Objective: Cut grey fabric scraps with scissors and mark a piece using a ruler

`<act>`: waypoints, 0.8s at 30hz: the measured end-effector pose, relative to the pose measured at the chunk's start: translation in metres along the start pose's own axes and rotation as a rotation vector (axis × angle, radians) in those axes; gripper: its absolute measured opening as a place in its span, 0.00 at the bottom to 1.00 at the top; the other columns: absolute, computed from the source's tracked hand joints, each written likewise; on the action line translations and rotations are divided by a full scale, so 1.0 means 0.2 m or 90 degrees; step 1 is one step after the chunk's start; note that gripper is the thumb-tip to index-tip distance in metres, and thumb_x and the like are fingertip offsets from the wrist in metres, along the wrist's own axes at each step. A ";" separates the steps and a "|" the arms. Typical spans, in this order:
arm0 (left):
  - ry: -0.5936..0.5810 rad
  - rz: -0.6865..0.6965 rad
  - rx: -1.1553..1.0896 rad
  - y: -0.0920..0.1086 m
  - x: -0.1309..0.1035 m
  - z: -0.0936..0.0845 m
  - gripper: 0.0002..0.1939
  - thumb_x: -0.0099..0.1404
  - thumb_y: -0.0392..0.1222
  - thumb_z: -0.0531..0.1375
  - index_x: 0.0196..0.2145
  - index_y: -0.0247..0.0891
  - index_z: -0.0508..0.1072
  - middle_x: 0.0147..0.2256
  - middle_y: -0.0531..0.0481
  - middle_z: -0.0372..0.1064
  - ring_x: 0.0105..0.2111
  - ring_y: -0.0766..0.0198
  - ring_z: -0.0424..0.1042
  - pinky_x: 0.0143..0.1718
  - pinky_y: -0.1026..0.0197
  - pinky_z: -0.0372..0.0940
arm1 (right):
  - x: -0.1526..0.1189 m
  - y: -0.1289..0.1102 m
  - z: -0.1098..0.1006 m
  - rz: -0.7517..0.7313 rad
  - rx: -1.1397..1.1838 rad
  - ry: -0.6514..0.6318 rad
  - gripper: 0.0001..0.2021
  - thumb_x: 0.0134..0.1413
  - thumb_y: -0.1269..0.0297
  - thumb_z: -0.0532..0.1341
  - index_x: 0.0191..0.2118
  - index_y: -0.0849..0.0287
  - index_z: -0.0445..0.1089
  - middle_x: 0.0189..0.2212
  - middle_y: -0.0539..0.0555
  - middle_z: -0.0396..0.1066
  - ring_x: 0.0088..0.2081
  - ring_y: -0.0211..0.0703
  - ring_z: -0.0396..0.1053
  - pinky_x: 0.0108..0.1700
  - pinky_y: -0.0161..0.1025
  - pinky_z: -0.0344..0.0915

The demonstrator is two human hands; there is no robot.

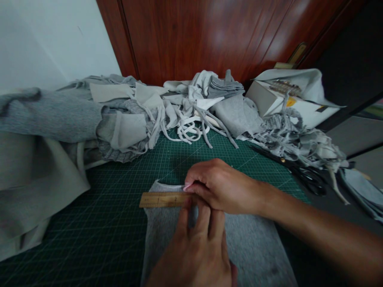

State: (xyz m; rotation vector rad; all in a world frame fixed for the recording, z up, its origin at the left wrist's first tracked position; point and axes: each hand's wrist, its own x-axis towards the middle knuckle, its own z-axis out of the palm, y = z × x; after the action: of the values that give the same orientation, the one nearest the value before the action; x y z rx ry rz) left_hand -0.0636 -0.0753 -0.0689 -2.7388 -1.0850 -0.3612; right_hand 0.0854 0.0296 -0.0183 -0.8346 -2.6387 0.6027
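On green cutting mat (98, 227): wooden ruler (163, 200) across grey fabric (254, 247)

Left hand (194, 255) nearest, fingers slightly spread, tips on ruler, fabric lying underneath. Right hand (220, 185) just beyond, curled, thumb and index pinching small pinkish piece (187, 187), too small to identify, near fabric's far edge. Black scissors (295, 169) to right. Farther back: cloth scraps (128, 129), white box (260, 95), then reddish-brown door (194, 36).

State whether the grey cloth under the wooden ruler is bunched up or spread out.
Spread out: the grey cloth lies largely flat on the green mat, the ruler across it near its far edge.
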 end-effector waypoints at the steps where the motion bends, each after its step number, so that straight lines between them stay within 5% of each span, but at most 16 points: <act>1: -0.002 0.000 0.004 0.00 0.00 0.00 0.33 0.72 0.60 0.55 0.59 0.31 0.78 0.58 0.32 0.73 0.59 0.38 0.68 0.56 0.41 0.64 | -0.02 0.00 -0.01 0.005 -0.004 -0.007 0.07 0.64 0.78 0.62 0.36 0.64 0.77 0.32 0.56 0.78 0.35 0.44 0.74 0.38 0.38 0.66; 24: 0.017 0.011 0.029 -0.02 0.04 -0.01 0.36 0.66 0.61 0.60 0.59 0.29 0.78 0.53 0.34 0.77 0.52 0.42 0.68 0.53 0.43 0.63 | -0.75 0.20 -0.25 0.202 -0.167 0.028 0.13 0.72 0.72 0.55 0.38 0.59 0.77 0.34 0.55 0.78 0.35 0.44 0.76 0.38 0.39 0.67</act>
State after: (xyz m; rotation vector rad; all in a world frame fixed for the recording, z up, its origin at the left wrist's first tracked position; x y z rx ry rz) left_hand -0.0614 -0.0678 -0.0646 -2.6939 -1.0488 -0.3637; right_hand 0.2418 -0.0159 -0.0189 -1.3450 -2.5984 0.3062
